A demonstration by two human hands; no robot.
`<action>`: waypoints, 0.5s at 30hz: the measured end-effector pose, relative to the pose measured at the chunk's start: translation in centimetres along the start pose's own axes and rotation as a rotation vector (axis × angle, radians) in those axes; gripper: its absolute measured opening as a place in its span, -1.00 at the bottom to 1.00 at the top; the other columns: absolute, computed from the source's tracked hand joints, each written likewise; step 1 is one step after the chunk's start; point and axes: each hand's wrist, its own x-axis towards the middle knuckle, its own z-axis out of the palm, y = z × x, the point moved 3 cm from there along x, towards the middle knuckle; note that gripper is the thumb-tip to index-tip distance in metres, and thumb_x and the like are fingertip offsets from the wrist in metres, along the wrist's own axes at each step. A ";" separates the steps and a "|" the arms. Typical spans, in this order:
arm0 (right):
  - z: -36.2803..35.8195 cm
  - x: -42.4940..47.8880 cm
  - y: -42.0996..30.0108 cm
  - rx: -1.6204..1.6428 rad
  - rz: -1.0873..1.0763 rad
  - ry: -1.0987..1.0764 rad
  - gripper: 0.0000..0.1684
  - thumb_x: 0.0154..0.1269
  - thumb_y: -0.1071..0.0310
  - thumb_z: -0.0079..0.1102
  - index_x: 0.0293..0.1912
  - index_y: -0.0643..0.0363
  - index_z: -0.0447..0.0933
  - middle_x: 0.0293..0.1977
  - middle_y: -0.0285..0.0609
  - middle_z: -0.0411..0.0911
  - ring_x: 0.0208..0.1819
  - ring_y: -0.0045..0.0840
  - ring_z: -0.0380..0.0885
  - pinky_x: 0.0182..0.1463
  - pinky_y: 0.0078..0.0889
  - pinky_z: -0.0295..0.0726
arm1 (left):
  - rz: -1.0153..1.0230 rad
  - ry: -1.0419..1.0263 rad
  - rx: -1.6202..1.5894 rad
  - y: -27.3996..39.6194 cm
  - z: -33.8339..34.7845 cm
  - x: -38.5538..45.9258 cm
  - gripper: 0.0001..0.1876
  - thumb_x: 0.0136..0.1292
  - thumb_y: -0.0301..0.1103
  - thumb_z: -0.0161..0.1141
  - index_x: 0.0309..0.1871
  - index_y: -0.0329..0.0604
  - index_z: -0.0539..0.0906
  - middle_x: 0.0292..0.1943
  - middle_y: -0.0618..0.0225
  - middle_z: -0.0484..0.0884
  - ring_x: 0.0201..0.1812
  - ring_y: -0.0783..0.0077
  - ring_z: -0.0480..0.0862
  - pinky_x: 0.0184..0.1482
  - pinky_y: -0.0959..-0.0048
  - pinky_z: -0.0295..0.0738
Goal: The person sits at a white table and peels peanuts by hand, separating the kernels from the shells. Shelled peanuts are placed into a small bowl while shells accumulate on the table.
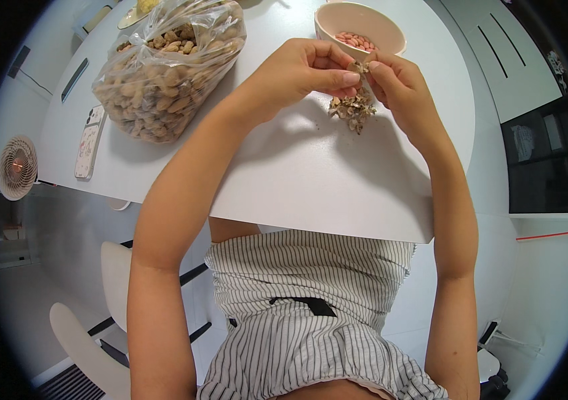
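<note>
Between the fingertips of my left hand (324,70) and my right hand (399,80) is a peanut shell (360,68), pinched from both sides. Fingers partly cover it, so whether a kernel is inside cannot be seen. A small heap of broken peanut shells (354,107) lies on the white table just below the hands. Right behind them stands a cream bowl (379,22) with pink peanut kernels (356,41) at its bottom. To the left, a clear plastic bag (214,55) full of unshelled peanuts (159,100) sits with its top open.
Left of the bag, a phone in a patterned case (89,145) and a dark flat object (74,80) lie on the white table (314,185). A small round fan (17,167) is at the table's left edge. White chairs (81,345) stand at lower left.
</note>
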 end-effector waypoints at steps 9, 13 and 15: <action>-0.4 0.0 -0.4 -0.081 -0.104 0.058 -0.71 0.39 0.31 -0.10 -0.28 0.31 0.52 -0.52 -0.42 0.39 -0.48 -0.78 0.28 -0.38 -0.63 0.32 | -0.001 0.082 -0.065 -0.1 -0.7 0.2 -0.72 0.34 -0.30 0.15 -0.01 -0.30 0.55 -0.18 0.32 0.66 -0.17 0.57 0.64 -0.01 0.58 0.54; -0.5 -0.1 -0.5 -0.175 -0.215 0.037 -0.75 0.38 0.37 0.01 -0.09 0.32 0.57 -0.45 -0.32 0.57 -0.44 -0.76 0.41 -0.34 -0.61 0.41 | -0.020 0.165 -0.048 -0.2 -1.0 0.2 -0.74 0.37 -0.31 0.10 0.00 -0.29 0.55 -0.16 0.32 0.66 -0.15 0.60 0.63 0.00 0.60 0.54; -0.3 -0.2 -0.3 -0.273 -0.276 0.012 -0.79 0.34 0.42 0.08 -0.12 0.30 0.59 -0.45 -0.27 0.61 -0.46 -0.74 0.44 -0.36 -0.60 0.43 | -0.031 0.165 -0.041 -0.2 -1.0 0.2 -0.74 0.37 -0.29 0.10 -0.01 -0.28 0.55 -0.14 0.31 0.66 -0.15 0.60 0.63 0.00 0.60 0.54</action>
